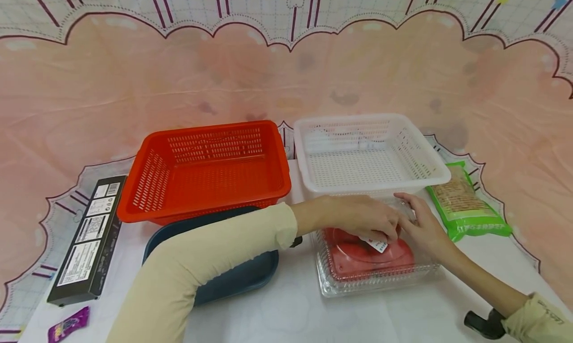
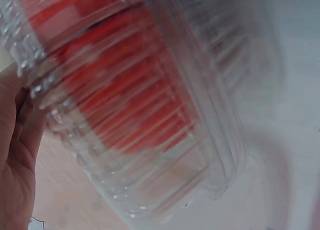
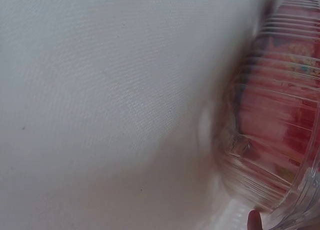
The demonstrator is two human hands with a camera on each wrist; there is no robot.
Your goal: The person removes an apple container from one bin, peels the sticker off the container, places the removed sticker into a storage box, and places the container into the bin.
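Note:
A clear ribbed plastic box with pinkish-red contents lies at the front edge of the white basket. Reaching across from the left, my left hand rests over the lid with its fingers curled at the box's far right part. A white printed label shows just under those fingertips. My right hand grips the far right corner, its thumb close against the left fingers. In the left wrist view the box looks blurred and tilted. At the right wrist view's lower edge, one fingertip shows beside the box.
A red basket and a white basket stand at the back. The left sleeve passes over a dark blue tray. Left of them lie a black labelled box and a purple packet; a green food bag lies right.

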